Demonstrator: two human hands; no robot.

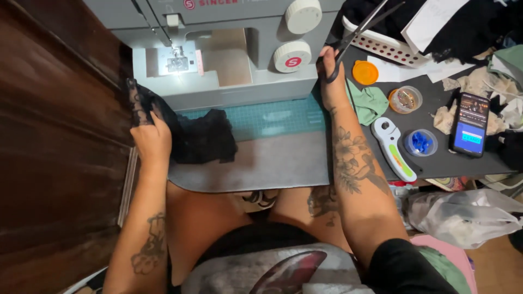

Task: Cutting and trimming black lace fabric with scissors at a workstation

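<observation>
Tattooed forearms, bare hands (152, 139); black shorts, grey graphic top.

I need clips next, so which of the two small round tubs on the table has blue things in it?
The clear tub beside the phone, nearest you, holds blue pieces. The other tub, next to the orange lid, holds brownish bits.

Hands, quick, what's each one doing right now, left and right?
Left hand: closed on the black lace fabric beside the sewing machine.
Right hand: closed on the scissors, blades open and pointing away.
</observation>
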